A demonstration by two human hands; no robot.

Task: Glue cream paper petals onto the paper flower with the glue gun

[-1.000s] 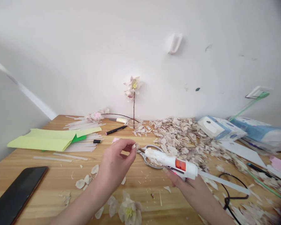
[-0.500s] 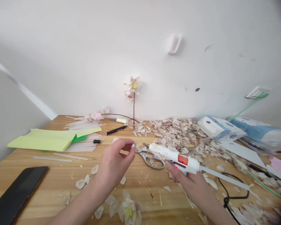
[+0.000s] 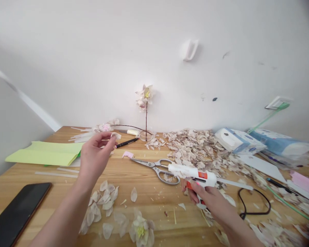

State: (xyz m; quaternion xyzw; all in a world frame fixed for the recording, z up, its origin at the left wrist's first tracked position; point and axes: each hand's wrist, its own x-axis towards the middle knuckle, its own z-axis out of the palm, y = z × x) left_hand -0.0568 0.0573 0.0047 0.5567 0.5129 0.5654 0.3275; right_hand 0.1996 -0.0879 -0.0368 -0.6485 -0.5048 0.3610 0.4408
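My left hand (image 3: 96,156) is raised over the left-middle of the wooden table, thumb and fingers pinching a pale petal (image 3: 116,136). In my right hand (image 3: 208,199) is a white hot glue gun (image 3: 185,171) with orange parts, its nozzle pointing left and a glue stick (image 3: 237,184) sticking out of its back. Silver scissors (image 3: 154,166) lie partly open just beyond the gun's tip. Nearest me sits a flower with a yellow centre (image 3: 141,230). Loose petals (image 3: 105,199) are gathered to its left.
A finished-looking flower on a stem (image 3: 146,94) stands against the wall. A large heap of dried petals (image 3: 195,142) spreads at the back right, beside tissue packs (image 3: 239,140). At left are a phone (image 3: 20,209) and yellow paper (image 3: 43,152); a black cord (image 3: 254,213) loops at right.
My left hand has moved left and up with the petal, away from the glue gun. My right hand has lowered the gun slightly, uncovering more of the scissors.
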